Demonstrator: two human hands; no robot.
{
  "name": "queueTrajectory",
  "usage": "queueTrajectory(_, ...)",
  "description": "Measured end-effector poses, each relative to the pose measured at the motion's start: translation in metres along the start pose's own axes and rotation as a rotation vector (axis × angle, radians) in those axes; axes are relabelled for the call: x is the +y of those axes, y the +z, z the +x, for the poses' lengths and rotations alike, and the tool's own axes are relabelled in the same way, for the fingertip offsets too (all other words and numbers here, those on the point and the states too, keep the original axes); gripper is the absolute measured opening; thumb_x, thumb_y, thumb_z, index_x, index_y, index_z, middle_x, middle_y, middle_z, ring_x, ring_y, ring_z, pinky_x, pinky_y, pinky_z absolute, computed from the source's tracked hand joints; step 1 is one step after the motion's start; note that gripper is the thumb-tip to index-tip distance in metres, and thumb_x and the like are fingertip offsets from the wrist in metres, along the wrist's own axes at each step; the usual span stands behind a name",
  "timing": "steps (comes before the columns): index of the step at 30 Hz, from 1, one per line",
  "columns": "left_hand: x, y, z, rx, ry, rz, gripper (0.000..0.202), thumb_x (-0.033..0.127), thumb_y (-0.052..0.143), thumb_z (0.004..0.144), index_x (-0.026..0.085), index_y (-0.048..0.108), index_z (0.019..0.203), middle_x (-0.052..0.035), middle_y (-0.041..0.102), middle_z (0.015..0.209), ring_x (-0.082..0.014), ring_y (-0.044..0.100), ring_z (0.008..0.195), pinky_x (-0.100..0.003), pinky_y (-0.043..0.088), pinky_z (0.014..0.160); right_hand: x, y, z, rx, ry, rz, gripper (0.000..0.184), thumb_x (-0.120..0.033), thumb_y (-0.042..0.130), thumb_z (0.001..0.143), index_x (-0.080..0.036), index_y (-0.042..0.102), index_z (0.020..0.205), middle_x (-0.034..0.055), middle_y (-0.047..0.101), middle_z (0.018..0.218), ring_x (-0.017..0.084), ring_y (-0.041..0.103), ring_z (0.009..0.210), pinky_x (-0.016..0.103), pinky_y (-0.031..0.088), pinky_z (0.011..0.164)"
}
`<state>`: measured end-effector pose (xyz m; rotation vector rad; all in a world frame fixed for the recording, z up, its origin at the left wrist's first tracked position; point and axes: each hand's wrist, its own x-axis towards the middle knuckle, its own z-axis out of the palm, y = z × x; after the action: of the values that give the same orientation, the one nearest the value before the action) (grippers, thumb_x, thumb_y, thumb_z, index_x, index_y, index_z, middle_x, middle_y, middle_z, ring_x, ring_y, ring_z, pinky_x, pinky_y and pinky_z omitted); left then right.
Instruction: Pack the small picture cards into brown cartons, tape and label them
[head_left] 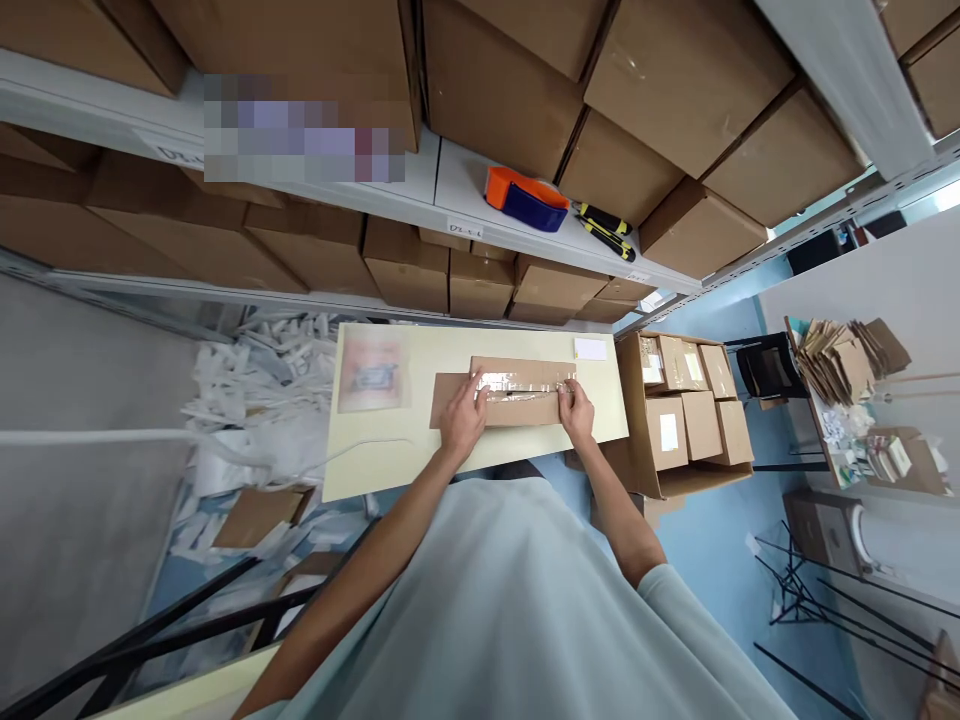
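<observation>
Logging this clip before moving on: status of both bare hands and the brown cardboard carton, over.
Bare left hand, bare right hand: both on the brown, clear-taped cardboard carton. Carton lying on pale-yellow rectangular table. No obstruction visible between hands.

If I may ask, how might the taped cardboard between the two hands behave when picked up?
The taped cardboard should be fairly stiff, judging by its flat, straight-edged panels. Its glossy clear tape may feel slippery. The flap jutting out by the left hand could bend.
</observation>
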<state>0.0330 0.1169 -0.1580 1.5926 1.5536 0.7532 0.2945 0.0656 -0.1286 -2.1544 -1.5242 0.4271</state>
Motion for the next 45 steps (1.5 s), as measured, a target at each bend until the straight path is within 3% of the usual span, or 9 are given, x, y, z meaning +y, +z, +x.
queueTrajectory(6,0.006,-0.002,-0.003,0.031,-0.018,-0.009,0.055,0.053,0.047,0.113,0.031,0.066,0.159,-0.0066,0.056,0.170,-0.0354,0.067,0.144,-0.051,0.059,0.114,-0.002,-0.001,0.018,-0.096,0.090,-0.077,0.042,-0.052,0.040,0.115,-0.022,0.056,0.141,0.0154,0.061,0.146,0.027,0.073,0.115,0.040,0.061,0.092)
queueTrajectory(15,0.017,0.002,-0.002,0.126,-0.084,0.077,0.052,0.050,0.045,0.112,0.031,0.072,0.151,-0.0083,0.060,0.167,-0.0350,0.068,0.143,-0.049,0.062,0.107,0.003,0.001,0.031,-0.166,-0.027,-0.037,0.033,-0.047,0.038,0.116,-0.023,0.057,0.128,0.0153,0.059,0.135,0.029,0.072,0.115,0.043,0.063,0.092)
queueTrajectory(20,0.024,-0.007,0.014,0.235,0.019,0.205,0.048,0.052,0.045,0.110,0.027,0.080,0.131,-0.0107,0.050,0.175,-0.0408,0.054,0.156,-0.059,0.051,0.123,-0.002,-0.008,0.053,-0.019,-0.252,0.041,0.031,-0.047,0.042,0.114,-0.024,0.062,0.115,0.0258,0.053,0.154,0.043,0.053,0.148,0.069,0.050,0.116)
queueTrajectory(23,0.066,-0.019,0.056,0.369,0.060,0.223,0.049,0.049,0.040,0.112,0.024,0.078,0.129,-0.0135,0.060,0.167,-0.0412,0.048,0.160,-0.064,0.043,0.128,-0.045,-0.038,0.119,0.039,-0.435,0.097,0.035,-0.047,0.042,0.114,-0.021,0.065,0.120,0.0265,0.058,0.149,0.042,0.052,0.148,0.070,0.044,0.121)
queueTrajectory(27,0.156,-0.042,0.141,0.515,0.209,0.158,0.052,0.047,0.037,0.115,0.022,0.068,0.149,-0.0132,0.062,0.164,-0.0344,0.049,0.160,-0.059,0.037,0.133,-0.150,-0.081,0.242,0.065,-0.688,0.097,0.046,-0.046,0.045,0.113,-0.016,0.055,0.147,0.0277,0.054,0.157,0.041,0.047,0.153,0.065,0.039,0.127)
queueTrajectory(32,0.234,-0.073,0.201,0.630,0.356,0.123,0.052,0.040,0.040,0.113,0.017,0.064,0.152,-0.0156,0.065,0.160,-0.0337,0.055,0.153,-0.057,0.037,0.132,-0.244,-0.082,0.327,-0.103,-0.739,-0.204,0.044,-0.027,0.056,0.104,-0.005,0.053,0.142,0.0337,0.065,0.142,0.045,0.061,0.137,0.063,0.047,0.119)
queueTrajectory(38,0.220,-0.075,0.175,0.640,0.283,0.107,0.049,0.039,0.042,0.111,0.015,0.067,0.147,-0.0173,0.071,0.151,-0.0345,0.063,0.142,-0.055,0.046,0.126,-0.256,-0.063,0.326,-0.132,-0.603,-0.342,0.046,-0.012,0.062,0.098,0.000,0.052,0.141,0.0363,0.075,0.126,0.043,0.073,0.125,0.055,0.054,0.112)
queueTrajectory(42,0.203,-0.065,0.155,0.574,0.211,0.058,0.046,0.035,0.046,0.109,0.016,0.069,0.143,-0.0176,0.073,0.147,-0.0358,0.065,0.140,-0.056,0.049,0.124,-0.260,-0.075,0.325,-0.198,-0.532,-0.329,0.048,-0.003,0.062,0.095,0.000,0.054,0.143,0.0348,0.075,0.128,0.042,0.074,0.126,0.056,0.052,0.114)
queueTrajectory(45,0.199,-0.060,0.136,0.542,0.214,-0.034,0.040,0.034,0.050,0.108,0.018,0.069,0.139,-0.0160,0.074,0.143,-0.0336,0.068,0.136,-0.054,0.052,0.122,-0.247,-0.089,0.305,-0.244,-0.522,-0.161,0.045,-0.016,0.063,0.103,-0.005,0.054,0.146,0.0270,0.077,0.127,0.038,0.074,0.122,0.054,0.055,0.112)
